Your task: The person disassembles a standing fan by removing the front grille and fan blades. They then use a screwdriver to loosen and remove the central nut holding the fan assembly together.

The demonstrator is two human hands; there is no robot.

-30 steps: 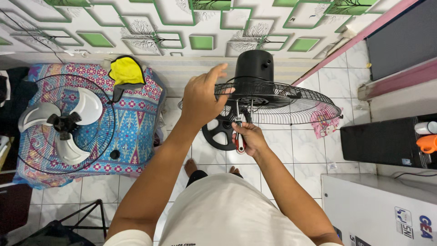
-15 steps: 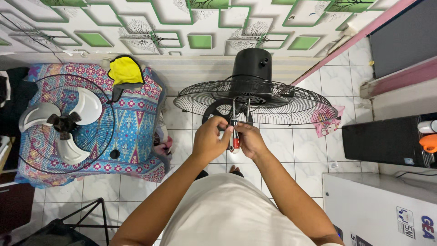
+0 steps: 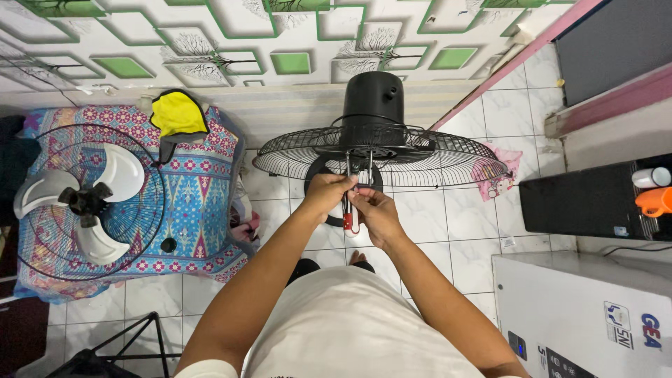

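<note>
A person in a white shirt stood over a black pedestal fan (image 3: 374, 105) on a tiled floor (image 3: 448, 231), both hands brought close together at the centre of its rear wire guard (image 3: 381, 155). The left hand (image 3: 327, 192) was curled around the upper part of a slim tool with a red handle (image 3: 348, 218), apparently a pair of pliers or similar, its metal ends reaching up toward the hub of the guard; the exact type could not be made out. The right hand (image 3: 376, 210) was closed on the same tool from the other side, fingers wrapped around the lower part, seemingly to steady it while the tip worked at the hub.

The guard lay nearly flat, face up, below the motor housing, which put the hub within easy reach from above. The fan's round base (image 3: 323, 183) showed beneath the mesh, partly hidden by the hands.

Well apart to the person's left, on a bed covered with a blue and pink patterned sheet (image 3: 199, 203), the front wire guard (image 3: 87, 203) lay flat with the white three-blade propeller (image 3: 91, 203) resting inside it, evidently set aside to keep both off the floor. A yellow and black cloth (image 3: 176, 115) sat near the head of the bed. A white appliance (image 3: 581, 315) stood at the person's right.
</note>
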